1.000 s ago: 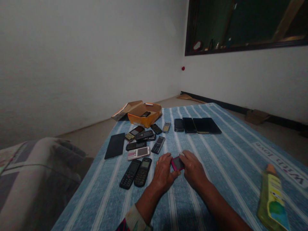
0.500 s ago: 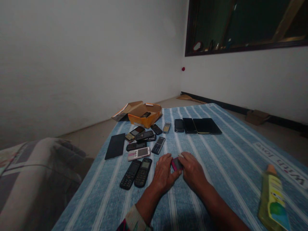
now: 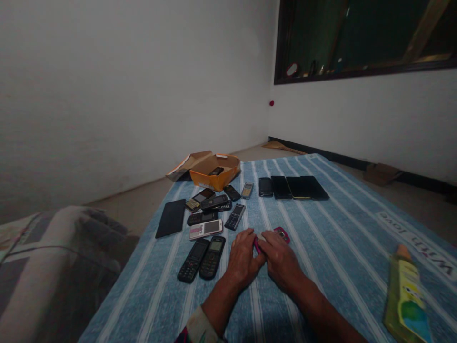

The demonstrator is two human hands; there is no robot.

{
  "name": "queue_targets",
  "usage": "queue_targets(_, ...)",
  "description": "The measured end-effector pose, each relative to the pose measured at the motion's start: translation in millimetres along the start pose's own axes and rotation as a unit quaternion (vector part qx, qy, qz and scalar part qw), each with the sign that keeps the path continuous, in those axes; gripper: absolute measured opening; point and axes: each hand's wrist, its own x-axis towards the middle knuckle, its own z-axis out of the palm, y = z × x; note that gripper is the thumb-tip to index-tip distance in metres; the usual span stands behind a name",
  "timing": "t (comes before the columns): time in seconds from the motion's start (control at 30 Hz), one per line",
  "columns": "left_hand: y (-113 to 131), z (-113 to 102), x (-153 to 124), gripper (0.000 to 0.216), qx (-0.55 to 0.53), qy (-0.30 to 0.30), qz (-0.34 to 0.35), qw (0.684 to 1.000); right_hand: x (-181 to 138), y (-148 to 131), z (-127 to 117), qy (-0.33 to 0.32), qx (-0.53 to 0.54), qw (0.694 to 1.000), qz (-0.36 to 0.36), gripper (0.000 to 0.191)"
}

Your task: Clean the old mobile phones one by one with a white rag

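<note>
A pink mobile phone lies on the striped cloth under my hands. Its right end, with a small screen or panel, sticks out past my right hand, and a pink edge shows between the hands. The fingers of my left hand are curled at the phone's left end. My right hand's fingers bend over its middle, hiding most of it. To the left lie two black keypad phones side by side, a white and pink phone, and a silver-edged keypad phone.
An open orange box at the back holds a phone. Several more phones are piled before it, beside a black tablet-like slab. Dark-screened phones form a row at back right. A yellow-green bottle lies at front right.
My right hand has slid left over the pink phone, covering the part that showed between the hands. The phone's right end now shows beyond it. My left hand has barely moved.
</note>
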Motion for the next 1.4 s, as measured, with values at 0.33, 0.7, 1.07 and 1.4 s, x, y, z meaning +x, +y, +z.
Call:
queue_targets(0.33,9,-10,1,0.04,-0.03,-0.023,-0.03,0.999,2,26,-8,0.018,-0.04,0.997,0.066,0.034)
queue_targets(0.7,2,1,-1,0.037,-0.078,0.014,0.007,0.997,1,7,-5,0.041,-0.025,0.999,-0.016,0.028)
queue_targets(1.07,15,1,-8,0.049,-0.099,0.021,0.034,0.994,6,22,-23,0.075,-0.048,0.995,0.033,0.034)
queue_targets(1.4,30,-9,-7,0.012,-0.09,0.011,0.047,0.995,7,-1,-22,0.044,-0.021,0.999,-0.015,0.026)
